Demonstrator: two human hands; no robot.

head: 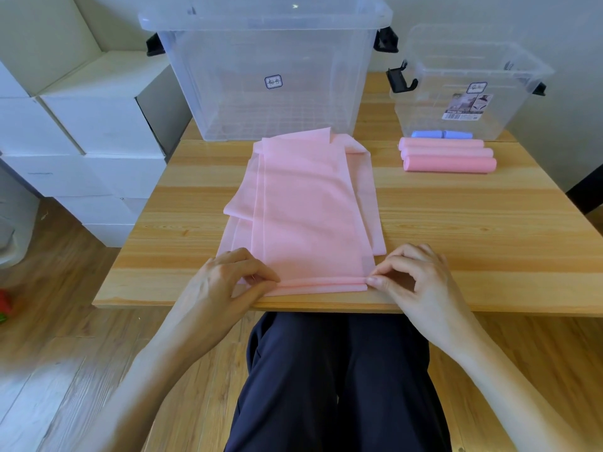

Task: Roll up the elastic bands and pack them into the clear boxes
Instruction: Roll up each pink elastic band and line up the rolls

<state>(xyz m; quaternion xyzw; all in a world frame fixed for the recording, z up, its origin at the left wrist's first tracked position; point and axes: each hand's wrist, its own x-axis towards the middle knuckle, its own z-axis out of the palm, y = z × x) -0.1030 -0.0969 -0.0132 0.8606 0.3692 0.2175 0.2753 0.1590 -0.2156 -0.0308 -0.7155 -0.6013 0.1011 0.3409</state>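
Now both hands' fingers curled, left hand [228, 275] and right hand [414, 278] pinching the pink elastic band's [310, 203] rolled near edge.

The desk [456, 223] was pale wood with a visible grain and a smooth, faintly satin finish, and the floor [65, 337] showed darker wood-look planks. The pink band [303, 207] spread on it looked thin, matt and slightly translucent, like soft rubbery sheet, as did the pink rolls [448, 159]. The large box [261, 76] and small box [463, 93] were clear glossy plastic with black plastic latches, and the stacked cartons [81, 125] looked like matt white card.
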